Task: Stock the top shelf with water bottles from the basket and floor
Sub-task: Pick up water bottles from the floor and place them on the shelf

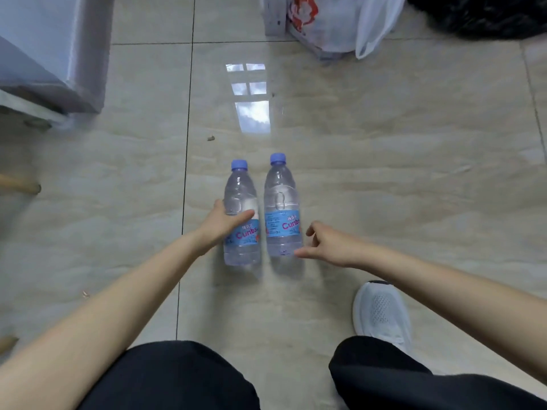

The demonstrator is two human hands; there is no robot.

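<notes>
standing upright on the tiled floor (384, 161), the left bottle (239, 187) and the right bottle (281, 202) sit side by side, blue caps on, nearly touching. the left hand (220, 227) grips the left bottle at its label, thumb across the front, fingers curled round the far side. the right hand (331, 244) is just beside the right bottle, fingers (313, 229) loosely curled and holding nothing, thumb tip at its base. a white shoe (381, 312) rests nearby.

White sneaker (381, 312) lower right, red-printed plastic bag (331, 25) top centre, black bag (479, 16) top right, grey cabinet (50, 54) left
</notes>
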